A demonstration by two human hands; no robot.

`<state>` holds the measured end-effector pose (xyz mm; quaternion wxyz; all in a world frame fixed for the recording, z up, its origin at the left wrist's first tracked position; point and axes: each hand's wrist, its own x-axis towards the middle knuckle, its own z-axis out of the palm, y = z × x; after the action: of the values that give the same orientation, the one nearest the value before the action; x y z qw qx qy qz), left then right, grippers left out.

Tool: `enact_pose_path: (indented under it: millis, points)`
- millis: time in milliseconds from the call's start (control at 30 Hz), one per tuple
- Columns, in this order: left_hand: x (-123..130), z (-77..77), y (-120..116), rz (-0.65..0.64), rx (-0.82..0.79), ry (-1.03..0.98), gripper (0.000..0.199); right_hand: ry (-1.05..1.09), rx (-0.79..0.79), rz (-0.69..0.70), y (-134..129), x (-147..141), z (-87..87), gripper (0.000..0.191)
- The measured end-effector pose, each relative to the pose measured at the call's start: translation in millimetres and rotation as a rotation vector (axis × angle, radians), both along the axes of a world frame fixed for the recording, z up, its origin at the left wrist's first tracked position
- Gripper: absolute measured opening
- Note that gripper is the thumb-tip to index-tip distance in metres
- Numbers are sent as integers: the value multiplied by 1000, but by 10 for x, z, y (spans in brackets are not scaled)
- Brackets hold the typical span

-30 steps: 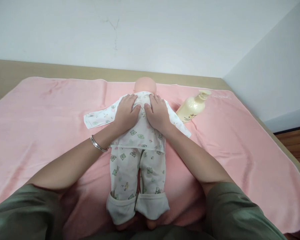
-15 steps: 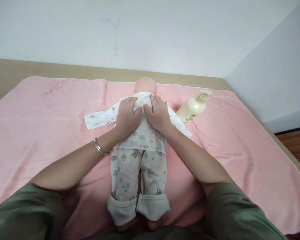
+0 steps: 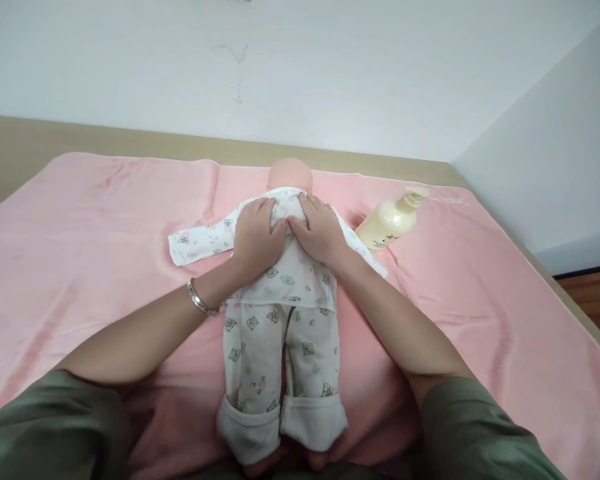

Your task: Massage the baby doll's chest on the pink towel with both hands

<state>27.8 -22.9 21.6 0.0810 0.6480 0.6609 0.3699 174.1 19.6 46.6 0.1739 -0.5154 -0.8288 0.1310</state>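
A baby doll (image 3: 290, 175) lies face down, its head toward the wall and its feet toward me. It wears a white printed top (image 3: 290, 283) and matching trousers (image 3: 254, 353) with turned-up cuffs. My left hand (image 3: 258, 237) rests flat on the left side of the doll's upper back, fingers stretched toward the shoulder. On the right side of the back lies my right hand (image 3: 323, 230), also open and flat. The two thumbs come close together over the middle of the back. A silver bangle (image 3: 200, 298) circles my left wrist.
Under the doll spreads a pink blanket (image 3: 105, 267) over a wooden surface (image 3: 130, 143). A cream pump bottle (image 3: 393, 220) stands to the right of the doll, beside its sleeve. Behind is a white wall (image 3: 340, 73), with another wall at the right.
My thumbs have come closer together over the doll's back, and both hands stay on it. The whole view has shifted slightly.
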Motion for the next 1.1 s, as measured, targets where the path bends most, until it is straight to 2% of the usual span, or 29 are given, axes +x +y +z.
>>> enact_pose_path:
  millis: [67, 233, 300, 400, 500, 567, 633, 800, 867, 967, 1100]
  points:
    - [-36, 33, 46, -29, -36, 16, 57, -28, 21, -16, -80, -19, 34, 64]
    - [-140, 72, 161, -75, -84, -3, 59, -151, 95, -32, -482, -127, 126, 62]
    - [-161, 72, 180, -83, -87, -11, 60, -167, 87, -9, -534, -138, 142, 62]
    - [-131, 74, 141, -80, -61, 41, 59, -111, 30, 21, -355, -86, 136, 61]
    - [-45, 74, 31, -91, 34, 159, 57, -14, -9, -16, -49, -4, 105, 56]
    - [1, 72, -31, -100, 84, 213, 57, 13, -9, -42, 63, 20, 82, 53]
    - [9, 76, -43, -97, 81, 228, 55, -9, 18, -49, 36, 4, 63, 53]
    - [-114, 148, 110, -90, -74, 154, 49, -103, 144, -37, -350, -119, 44, 59]
    - [-133, 182, 137, -99, -89, 142, 46, -111, 145, -11, -399, -132, 52, 61]
    - [-68, 194, 55, -89, -45, 196, 46, -75, 65, 16, -243, -80, 65, 59]
    - [60, 117, -120, -122, 43, 232, 50, -18, 16, -34, 34, 5, 52, 57]
